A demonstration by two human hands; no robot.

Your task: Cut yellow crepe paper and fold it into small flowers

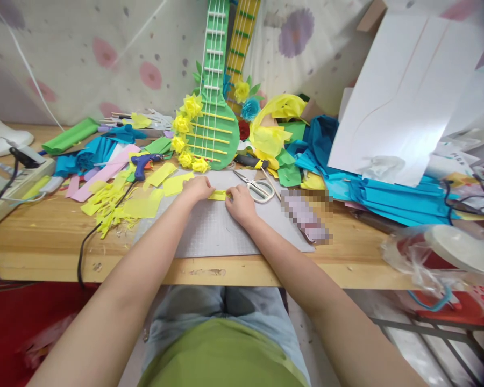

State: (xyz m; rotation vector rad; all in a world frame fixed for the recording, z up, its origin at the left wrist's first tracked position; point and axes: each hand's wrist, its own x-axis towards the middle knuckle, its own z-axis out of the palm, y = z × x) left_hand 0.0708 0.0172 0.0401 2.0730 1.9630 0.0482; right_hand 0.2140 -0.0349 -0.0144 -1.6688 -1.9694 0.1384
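Both my hands rest on a grey cutting mat on the wooden table. My left hand and my right hand are closed with their fingers curled, pinching the two ends of a small yellow paper strip that lies between them on the mat. White-handled scissors lie just right of my right hand. A blue glue gun lies to the left, beyond several yellow paper pieces.
A green cardboard guitar with yellow paper flowers leans against the back wall. Teal and green crepe paper piles up at right under white card. Yellow scraps litter the left. A power strip sits far left.
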